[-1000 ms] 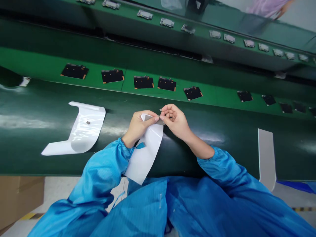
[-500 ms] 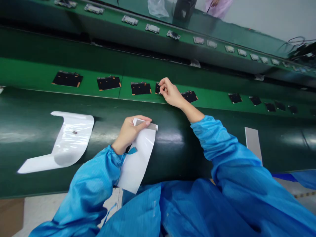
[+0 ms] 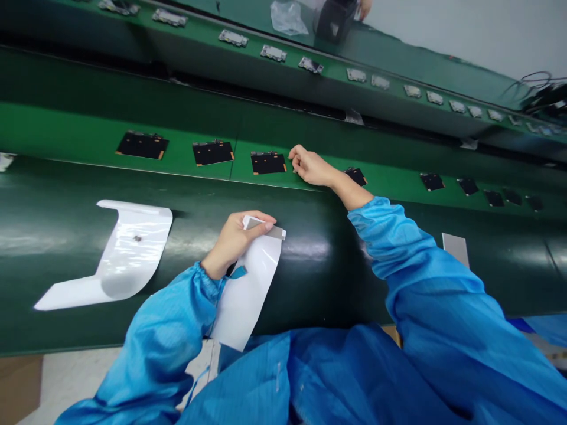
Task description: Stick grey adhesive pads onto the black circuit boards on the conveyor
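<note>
My left hand [image 3: 234,239] rests on the dark green bench and pinches the top end of a curled white backing strip [image 3: 248,289], where a small grey sticker [image 3: 270,229] sits. My right hand [image 3: 310,166] reaches out over the bright green conveyor belt [image 3: 71,136], its fingers curled and pressed down on a black board that it mostly covers. Whether anything is between those fingers is hidden. Other black boards lie on the belt to its left [image 3: 268,162] and right [image 3: 357,176]. Both arms wear blue sleeves.
A second, empty curled white strip [image 3: 119,254] lies on the bench at left. A grey strip [image 3: 454,248] lies at right behind my sleeve. Several more black boards ride the belt. A farther belt [image 3: 398,88] carries several pale parts. Another person's hand shows at the top.
My right hand left the strip, reached to the conveyor and now presses lower on a black board. The boards have drifted right along the belt. The left hand kept its hold.
</note>
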A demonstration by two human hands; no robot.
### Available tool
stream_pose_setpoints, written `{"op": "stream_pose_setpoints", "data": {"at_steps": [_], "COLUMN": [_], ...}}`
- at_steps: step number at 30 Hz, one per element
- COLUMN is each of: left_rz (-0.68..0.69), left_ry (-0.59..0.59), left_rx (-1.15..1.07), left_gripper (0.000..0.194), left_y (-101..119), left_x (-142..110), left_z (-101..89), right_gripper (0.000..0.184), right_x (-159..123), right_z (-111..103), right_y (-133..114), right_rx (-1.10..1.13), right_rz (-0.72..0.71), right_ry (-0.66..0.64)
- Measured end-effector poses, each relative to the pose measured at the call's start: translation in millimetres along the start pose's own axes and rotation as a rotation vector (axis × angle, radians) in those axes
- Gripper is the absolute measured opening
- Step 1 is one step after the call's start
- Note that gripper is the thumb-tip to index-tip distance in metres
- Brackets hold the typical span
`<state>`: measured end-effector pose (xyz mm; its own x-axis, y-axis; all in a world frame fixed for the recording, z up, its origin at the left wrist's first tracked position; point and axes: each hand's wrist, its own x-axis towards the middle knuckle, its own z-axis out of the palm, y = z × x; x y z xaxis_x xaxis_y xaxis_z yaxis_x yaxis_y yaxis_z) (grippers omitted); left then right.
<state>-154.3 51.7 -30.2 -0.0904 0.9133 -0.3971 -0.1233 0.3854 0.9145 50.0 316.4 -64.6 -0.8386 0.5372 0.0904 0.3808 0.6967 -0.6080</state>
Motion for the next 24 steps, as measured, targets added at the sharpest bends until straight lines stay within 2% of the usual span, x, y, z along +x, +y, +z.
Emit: {"op": "stream_pose_setpoints", "data": {"at_steps": [6,13,17,20,24], "left_rz": [0.005,0.014,0.019,0.018,0.013], "left_ry": [0.001,0.014,0.013,0.015,0.014], "left_rx": [0.009,0.023,0.036,0.038,0.025], "left_gripper": [0.043,0.038,0.038,0.037,0.038], "left_y": [0.1,-0.8,-2.5,-1.1,1.0], "left_x": [-0.1,-0.9,-0.3,-0.9,-2.1], "left_z": [-0.5,-0.1,-1.8,-1.7,-0.5], "right_gripper": [0.030,0.033,0.033,0.037,0.044], "right_x": [-12.2,-23.6,-29.4,-33.2,-40.4], "right_z": [-1.5,-7.4,-9.5,-9.8,-10.5], "right_y": [0.4,-9.2,-6.8,-7.7,-18.2], "right_rx": [-0.011,-0.076,-0.093,-0.167,-0.351], "right_rz": [0.043,0.158,0.175,0.191,0.299], "right_ry": [0.062,0.062,0.078,0.071,0.018]}}
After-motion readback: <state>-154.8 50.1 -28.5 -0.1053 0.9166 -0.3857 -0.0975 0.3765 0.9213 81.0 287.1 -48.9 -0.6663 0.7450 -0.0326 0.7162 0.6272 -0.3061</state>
